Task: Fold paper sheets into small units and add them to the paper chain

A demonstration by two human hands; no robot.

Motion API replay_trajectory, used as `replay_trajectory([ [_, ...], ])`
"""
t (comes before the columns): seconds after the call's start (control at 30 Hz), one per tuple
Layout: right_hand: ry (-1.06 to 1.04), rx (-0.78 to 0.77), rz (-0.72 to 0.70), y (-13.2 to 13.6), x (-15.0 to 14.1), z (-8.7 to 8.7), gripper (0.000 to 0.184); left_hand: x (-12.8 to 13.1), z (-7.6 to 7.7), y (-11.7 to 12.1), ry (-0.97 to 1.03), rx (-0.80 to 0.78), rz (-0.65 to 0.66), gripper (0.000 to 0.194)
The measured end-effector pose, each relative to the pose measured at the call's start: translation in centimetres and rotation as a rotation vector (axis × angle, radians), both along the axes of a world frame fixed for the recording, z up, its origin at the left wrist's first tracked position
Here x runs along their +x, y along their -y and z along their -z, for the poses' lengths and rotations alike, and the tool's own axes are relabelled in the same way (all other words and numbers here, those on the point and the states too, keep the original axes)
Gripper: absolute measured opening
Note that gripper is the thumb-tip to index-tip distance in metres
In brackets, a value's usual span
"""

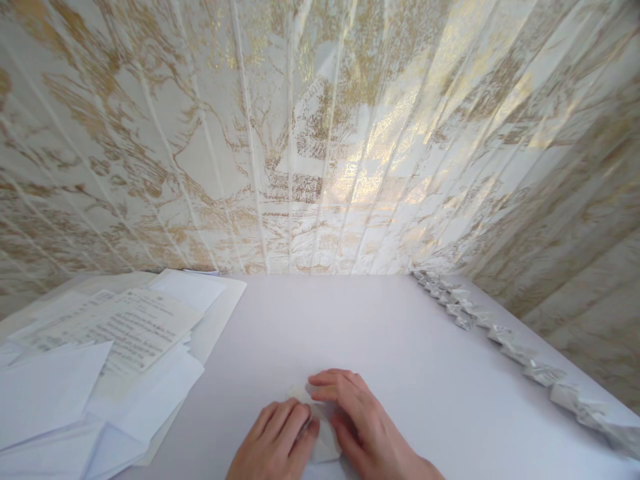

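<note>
On white table [400, 347], two hands [317, 423], one paper [326, 437]

head: worn on head | faces forward and down | sole view

The left hand [276, 440] is on the left side of the paper [326, 441], palm down, fingers bent, thumb beside the index finger; whether it pinches is unclear. The right hand [363, 423] arches in from the paper's right, fingers loosely curved over its far part, thumb lower at its right edge, thumb and fingers parted.
</note>
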State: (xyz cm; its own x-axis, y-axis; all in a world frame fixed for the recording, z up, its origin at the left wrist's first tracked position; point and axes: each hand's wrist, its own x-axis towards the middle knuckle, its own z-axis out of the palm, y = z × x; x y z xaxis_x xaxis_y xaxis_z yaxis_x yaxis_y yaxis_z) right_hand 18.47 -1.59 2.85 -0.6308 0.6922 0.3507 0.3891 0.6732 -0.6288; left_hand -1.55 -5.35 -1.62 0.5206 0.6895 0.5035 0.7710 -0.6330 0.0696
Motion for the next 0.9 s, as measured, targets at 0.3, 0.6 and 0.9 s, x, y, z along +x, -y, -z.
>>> replay_trajectory([
  [0.3, 0.284, -0.022, -0.095, -0.5, -0.6, 0.0, 0.081, -0.9, -1.2, -0.7, -0.018, -0.173, -0.042, 0.02],
  [0.6, 0.276, 0.035, -0.039, -1.2, -1.5, -0.2, 0.064, -0.7, 0.0, -1.1, 0.098, -0.226, 0.022, 0.018],
  [0.9, 0.311, 0.062, 0.009, -1.8, -1.7, -0.6, 0.051, -1.6, -1.3, -1.8, 0.052, -0.223, 0.034, 0.021],
])
